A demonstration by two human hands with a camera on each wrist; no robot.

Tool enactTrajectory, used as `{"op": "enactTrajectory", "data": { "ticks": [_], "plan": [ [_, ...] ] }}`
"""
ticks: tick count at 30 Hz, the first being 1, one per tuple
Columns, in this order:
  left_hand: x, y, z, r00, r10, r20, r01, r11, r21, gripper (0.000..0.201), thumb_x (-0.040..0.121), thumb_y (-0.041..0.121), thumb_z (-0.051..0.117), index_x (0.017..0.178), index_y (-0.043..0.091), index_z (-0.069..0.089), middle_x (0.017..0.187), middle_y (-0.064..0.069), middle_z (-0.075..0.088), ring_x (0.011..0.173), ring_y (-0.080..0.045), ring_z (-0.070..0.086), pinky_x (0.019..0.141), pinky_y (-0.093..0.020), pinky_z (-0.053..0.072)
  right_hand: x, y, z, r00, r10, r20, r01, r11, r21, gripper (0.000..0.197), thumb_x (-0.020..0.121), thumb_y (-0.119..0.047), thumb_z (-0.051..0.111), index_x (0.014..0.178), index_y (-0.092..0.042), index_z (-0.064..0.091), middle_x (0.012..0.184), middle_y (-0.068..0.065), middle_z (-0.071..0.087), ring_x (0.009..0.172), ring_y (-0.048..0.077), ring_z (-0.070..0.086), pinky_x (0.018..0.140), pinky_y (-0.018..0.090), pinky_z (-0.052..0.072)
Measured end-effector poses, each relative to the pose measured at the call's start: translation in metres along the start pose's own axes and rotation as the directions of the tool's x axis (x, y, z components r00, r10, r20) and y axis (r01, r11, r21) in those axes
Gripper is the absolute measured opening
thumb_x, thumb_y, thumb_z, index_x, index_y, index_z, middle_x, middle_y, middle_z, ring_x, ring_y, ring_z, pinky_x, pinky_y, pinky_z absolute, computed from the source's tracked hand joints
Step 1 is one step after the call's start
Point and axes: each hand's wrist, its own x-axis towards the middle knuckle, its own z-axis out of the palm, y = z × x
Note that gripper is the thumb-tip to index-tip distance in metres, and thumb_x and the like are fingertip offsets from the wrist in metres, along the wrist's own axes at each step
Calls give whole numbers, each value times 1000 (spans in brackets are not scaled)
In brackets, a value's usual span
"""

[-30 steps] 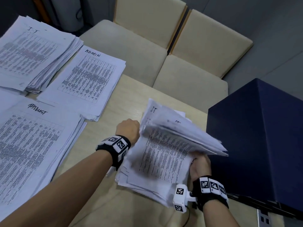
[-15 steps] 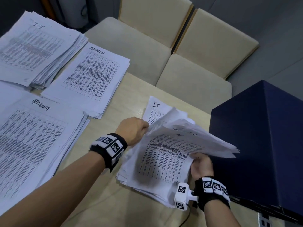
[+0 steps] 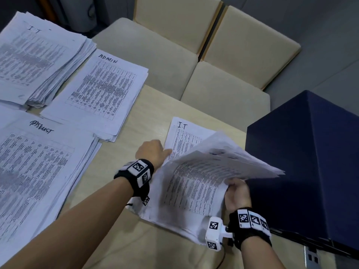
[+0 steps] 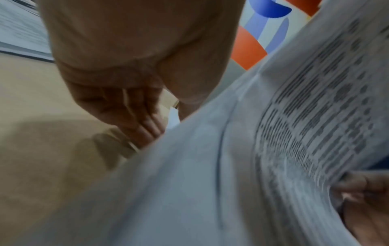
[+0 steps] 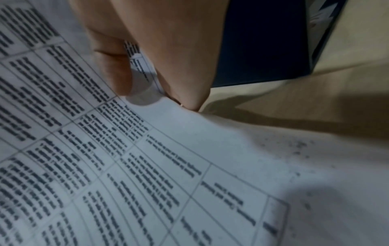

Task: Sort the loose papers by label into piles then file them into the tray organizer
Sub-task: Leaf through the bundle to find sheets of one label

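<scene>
A loose paper stack (image 3: 186, 200) lies on the table before me. My right hand (image 3: 236, 193) pinches the lower right corner of several top sheets (image 3: 223, 160) and holds them peeled up, thumb (image 5: 118, 69) on the print. Under them shows a sheet labelled I.T (image 3: 184, 135). My left hand (image 3: 153, 152) is at that sheet's left edge, thumb on it and fingers (image 4: 143, 123) curled down to the table; their tips are hidden by paper. The dark blue tray organizer (image 3: 310, 162) stands just right of the stack.
Three sorted piles lie to the left: a thick I.T pile (image 3: 38, 59) at the far left, an ADMIN pile (image 3: 101, 90), and a near pile with a scrawled label (image 3: 38, 171). Beige chairs (image 3: 155, 61) stand beyond the wooden table's (image 3: 116, 249) far edge.
The right hand has peeled the top sheets further up and to the right, uncovering the I.T sheet. The left hand has shifted from the stack's left edge onto that sheet.
</scene>
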Motion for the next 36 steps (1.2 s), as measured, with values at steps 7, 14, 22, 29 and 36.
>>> {"op": "enactTrajectory", "data": {
  "ticks": [7,14,22,29,36],
  "plan": [
    [-4,1,-2,905,415,95,-421,905,65,51,98,29,54,52,20,35,49,6,39,49,-15,38,50,-30,24,4,2,-11,995,-78,-56,73,993,-96,23,81,14,45,82,-5,60,81,10,66,82,29,63,79,36,50],
    [-14,2,-10,908,363,209,-155,755,-637,55,99,40,57,52,15,41,51,1,39,51,-17,37,56,-24,38,11,6,-20,996,-56,-64,46,989,-140,29,64,-22,82,91,-13,74,87,-4,75,88,20,65,96,35,49],
    [-27,-3,-4,858,337,389,120,603,-789,27,82,34,62,98,13,68,94,2,66,85,-14,59,78,-31,42,-9,-5,-9,988,-67,-136,43,983,-176,23,78,15,55,83,-7,59,76,10,70,78,30,66,63,32,56],
    [-47,20,-5,978,197,69,-95,714,-693,30,98,28,57,124,14,61,116,1,71,101,-15,69,95,-44,55,-75,-26,37,962,-239,135,273,889,-367,24,97,-7,63,119,-16,65,111,-2,75,96,5,74,73,16,56],
    [-93,75,-67,908,300,-294,-410,485,-772,27,91,23,70,115,12,64,99,0,74,83,-8,72,66,-23,57,-140,-70,71,743,-648,167,656,658,-369,22,101,-22,60,123,-19,65,113,-16,70,104,-9,65,93,15,51]
  ]
}}
